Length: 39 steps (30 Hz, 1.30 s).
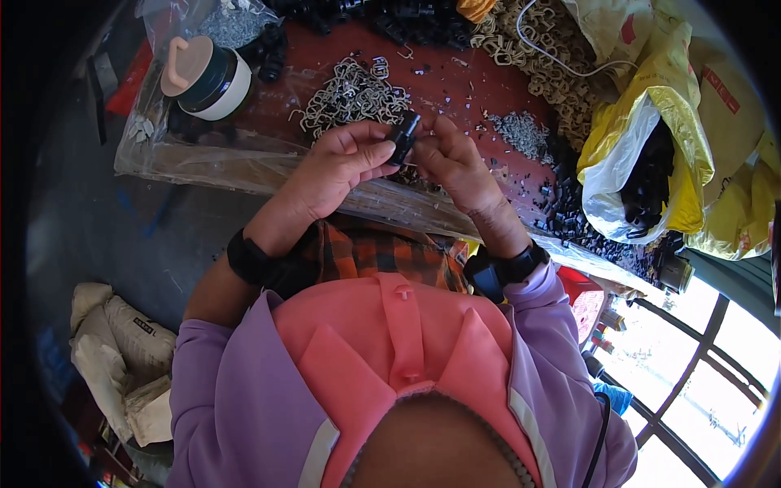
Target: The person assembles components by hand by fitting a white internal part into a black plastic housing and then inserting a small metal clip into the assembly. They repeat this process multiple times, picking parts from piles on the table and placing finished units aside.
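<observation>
Over the near edge of the red table, my left hand (346,163) grips a short black cylindrical part (403,137) between thumb and fingers, its narrower end pointing up and away. My right hand (457,163) is right beside it, its fingers bent and pinched together at the part's right side. Whatever small piece those right fingers hold is too hidden to name. Just beyond my left hand lies a pile of bent silver metal clips (351,96). A heap of small silver metal pieces (521,134) sits to the right of my right hand.
A dark green and white jar with a pinkish lid (185,69) stands at the table's left. Beige ring-like parts (553,73) are heaped at the far right. A yellow bag (691,163) holds black parts. Small black pieces (582,211) lie along the right edge.
</observation>
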Motion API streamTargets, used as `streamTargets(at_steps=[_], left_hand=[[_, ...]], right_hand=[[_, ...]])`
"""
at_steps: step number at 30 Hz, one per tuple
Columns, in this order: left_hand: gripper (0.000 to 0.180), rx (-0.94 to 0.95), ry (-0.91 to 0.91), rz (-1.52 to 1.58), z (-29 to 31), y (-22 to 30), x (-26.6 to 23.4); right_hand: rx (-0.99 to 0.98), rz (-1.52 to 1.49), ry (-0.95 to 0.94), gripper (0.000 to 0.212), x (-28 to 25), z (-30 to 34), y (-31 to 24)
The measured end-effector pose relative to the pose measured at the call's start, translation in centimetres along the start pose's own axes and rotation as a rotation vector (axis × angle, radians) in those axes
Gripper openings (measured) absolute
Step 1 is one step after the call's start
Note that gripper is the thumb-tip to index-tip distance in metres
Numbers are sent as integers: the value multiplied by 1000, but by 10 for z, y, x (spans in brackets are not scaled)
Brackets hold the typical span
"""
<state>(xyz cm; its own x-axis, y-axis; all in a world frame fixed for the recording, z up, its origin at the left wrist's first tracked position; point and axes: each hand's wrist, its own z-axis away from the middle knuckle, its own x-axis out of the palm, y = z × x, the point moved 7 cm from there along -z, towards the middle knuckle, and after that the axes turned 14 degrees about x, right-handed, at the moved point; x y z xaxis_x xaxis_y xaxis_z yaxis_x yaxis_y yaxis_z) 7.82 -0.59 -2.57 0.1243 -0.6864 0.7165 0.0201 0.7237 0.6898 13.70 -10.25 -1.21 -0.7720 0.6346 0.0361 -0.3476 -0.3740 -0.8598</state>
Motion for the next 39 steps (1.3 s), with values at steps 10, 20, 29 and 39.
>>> streamTargets(at_steps=[10, 20, 29, 39], left_hand=[[24, 142, 73, -48, 1, 4, -2], [24, 167, 83, -116, 5, 0, 3], [21, -19, 52, 72, 5, -11, 1], [20, -97, 24, 148, 13, -18, 13]], right_hand=[[-170, 37, 128, 14, -4, 15, -7], [-180, 76, 224, 14, -8, 23, -7], [-161, -62, 220, 12, -15, 25, -8], [-523, 543, 434, 7, 7, 54, -40]])
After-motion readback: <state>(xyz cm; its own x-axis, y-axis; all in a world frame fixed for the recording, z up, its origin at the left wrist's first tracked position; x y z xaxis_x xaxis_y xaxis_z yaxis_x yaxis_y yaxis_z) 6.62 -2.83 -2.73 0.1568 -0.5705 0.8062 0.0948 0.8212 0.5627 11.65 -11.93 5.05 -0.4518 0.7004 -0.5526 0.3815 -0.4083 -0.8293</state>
